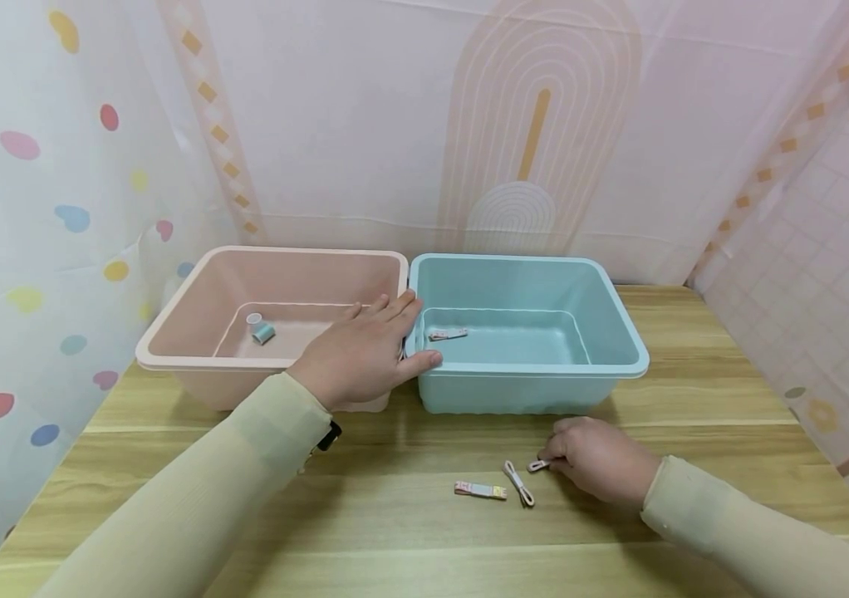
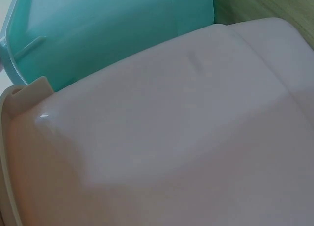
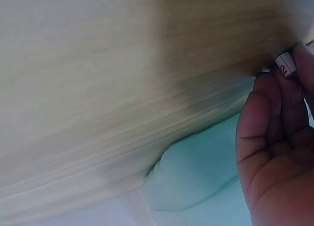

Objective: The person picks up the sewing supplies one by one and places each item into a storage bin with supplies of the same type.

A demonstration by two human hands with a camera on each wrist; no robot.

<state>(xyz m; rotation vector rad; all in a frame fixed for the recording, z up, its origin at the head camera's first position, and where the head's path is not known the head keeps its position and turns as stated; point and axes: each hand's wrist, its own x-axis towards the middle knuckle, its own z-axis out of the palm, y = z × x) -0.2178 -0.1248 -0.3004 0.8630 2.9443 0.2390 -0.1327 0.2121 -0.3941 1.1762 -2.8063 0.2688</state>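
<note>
My right hand [image 1: 604,461] pinches a small folded tape measure [image 1: 538,465] between thumb and fingers, just over the table in front of the blue bin [image 1: 532,392]. In the right wrist view a printed red digit shows on the tape's folded end. Two more folded tape measures lie to its left, one flat [image 1: 480,490] and one on its edge [image 1: 520,484]. My left hand [image 1: 365,349] lies with straight fingers across the adjoining rims of the pink bin [image 1: 208,364] and the blue bin. Another folded tape measure [image 1: 448,335] rests inside the blue bin.
Inside the pink bin lie a teal roll-shaped piece [image 1: 263,334] and a small whitish one [image 1: 253,319]. Both bins stand side by side on the wood-grain table [image 1: 365,531], near the back curtain [image 1: 335,124]. A patterned curtain [image 1: 28,266] hangs along the left.
</note>
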